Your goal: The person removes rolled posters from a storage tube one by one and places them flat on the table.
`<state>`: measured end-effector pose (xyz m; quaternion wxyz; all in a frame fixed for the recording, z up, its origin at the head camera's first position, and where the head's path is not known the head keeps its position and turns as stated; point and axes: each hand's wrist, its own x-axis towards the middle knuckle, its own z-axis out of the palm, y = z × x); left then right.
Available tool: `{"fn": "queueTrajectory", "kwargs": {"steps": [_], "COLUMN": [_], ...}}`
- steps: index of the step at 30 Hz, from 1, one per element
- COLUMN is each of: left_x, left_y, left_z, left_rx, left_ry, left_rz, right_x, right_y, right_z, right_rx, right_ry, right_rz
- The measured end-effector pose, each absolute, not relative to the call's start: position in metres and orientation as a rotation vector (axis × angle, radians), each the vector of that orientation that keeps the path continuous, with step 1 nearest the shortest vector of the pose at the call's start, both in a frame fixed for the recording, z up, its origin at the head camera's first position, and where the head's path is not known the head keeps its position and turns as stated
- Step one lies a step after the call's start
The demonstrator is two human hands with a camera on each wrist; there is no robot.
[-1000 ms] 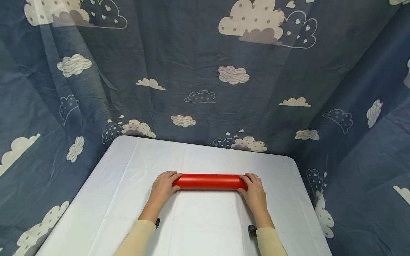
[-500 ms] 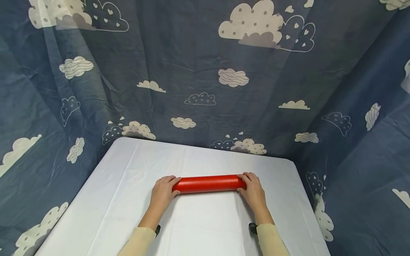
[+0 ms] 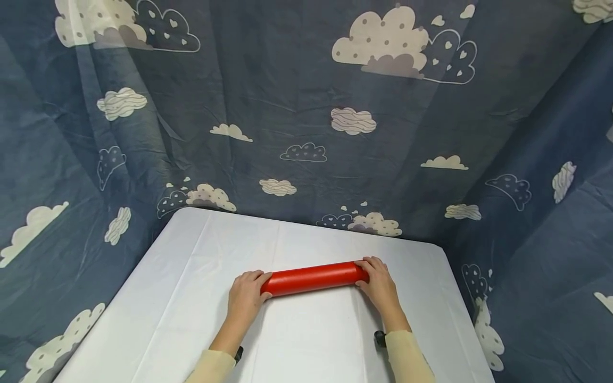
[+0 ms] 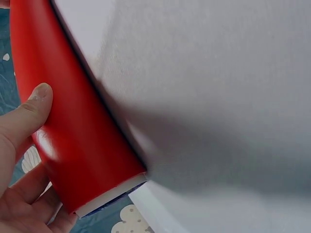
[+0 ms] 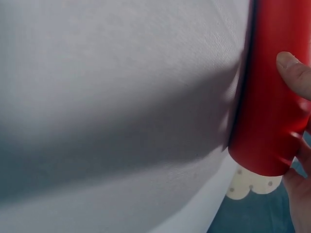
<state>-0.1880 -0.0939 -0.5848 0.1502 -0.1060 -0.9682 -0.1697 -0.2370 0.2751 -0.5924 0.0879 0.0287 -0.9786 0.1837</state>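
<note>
A long, smooth red tube (image 3: 314,277) lies on the white-covered table, its left end angled nearer to me than its right. My left hand (image 3: 244,299) grips the left end, with the thumb on the near side and the fingers over the far side. My right hand (image 3: 380,285) holds the other end in the same manner. In the left wrist view, the tube (image 4: 85,131) ends in a pale rim with a dark blue edge. The right wrist view has the tube's (image 5: 267,107) other end, plain red and rounded, under the right thumb.
White cloth covers the table (image 3: 306,335), with fold creases running across it. A dark blue curtain (image 3: 287,69) printed with clouds hangs behind the table and on both sides. A black band (image 3: 380,339) sits at the right wrist.
The tube's left end has swung toward me together with my left hand, so the tube has gone from level to slanted. My right hand has stayed nearly in place, still gripping.
</note>
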Motion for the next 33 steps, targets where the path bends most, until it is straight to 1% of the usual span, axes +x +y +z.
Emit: {"fn": "queueTrajectory", "kwargs": {"steps": [10,33], "left_x": [-0.181,-0.180], "left_y": [-0.091,-0.091], "left_z": [-0.586,-0.586], "left_rx": [-0.269,-0.246], "left_ry": [-2.768,-2.773], "left_rz": [-0.482,-0.480], "right_x": [-0.244,-0.254], "right_y": [0.276,0.276], "right_z": [-0.593,-0.591], "right_rx": [0.103,0.149], "right_ry": [-2.941,-2.977], "right_rz": [0.549,0.552]}}
